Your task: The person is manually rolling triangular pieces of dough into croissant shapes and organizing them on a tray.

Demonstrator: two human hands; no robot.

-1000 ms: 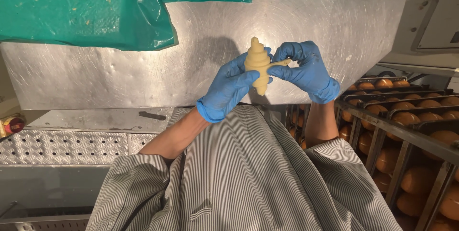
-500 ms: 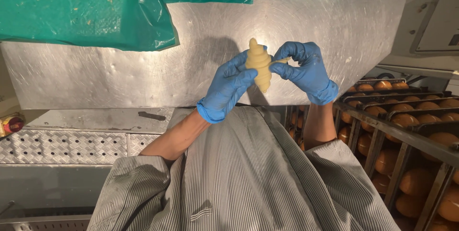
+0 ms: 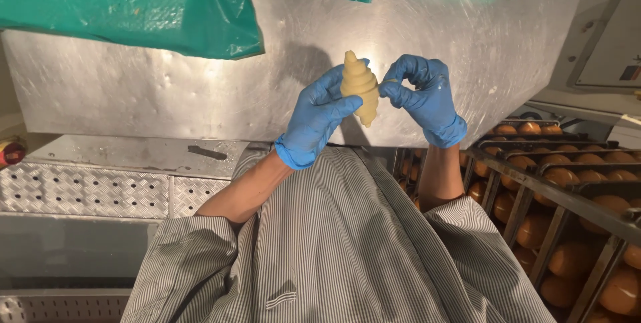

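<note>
We saw a big steel worktable (image 3: 167,96) filling most of the view, scuffed and brightly lit. Green plastic sheeting (image 3: 133,9) lay across its far part, one corner hanging loose toward the middle. A striped grey shirt (image 3: 334,243) took up the lower centre, both sleeves pushed up over bare forearms. At the right edge stood a metal rack (image 3: 567,189) with rows of browned baked rolls (image 3: 561,176) on its shelves, just beside the right forearm. A diamond-plate step (image 3: 87,193) ran along the left, below the table's edge.

Both hands were raised over the table, close together, in blue gloves. The left hand (image 3: 317,116) was clasped around a raw rolled croissant (image 3: 359,86), fingers wrapped over its lower half, holding it upright with the pointed tip up. The right hand (image 3: 420,92) was curled, thumb and forefinger pinched on a thin tail of dough at the croissant's right side, other fingers bent in a loose arch. The croissant sat clear of the table surface, between the two hands. A small dark object (image 3: 207,152) lay on the ledge near the left elbow; we could not tell what it was.
</note>
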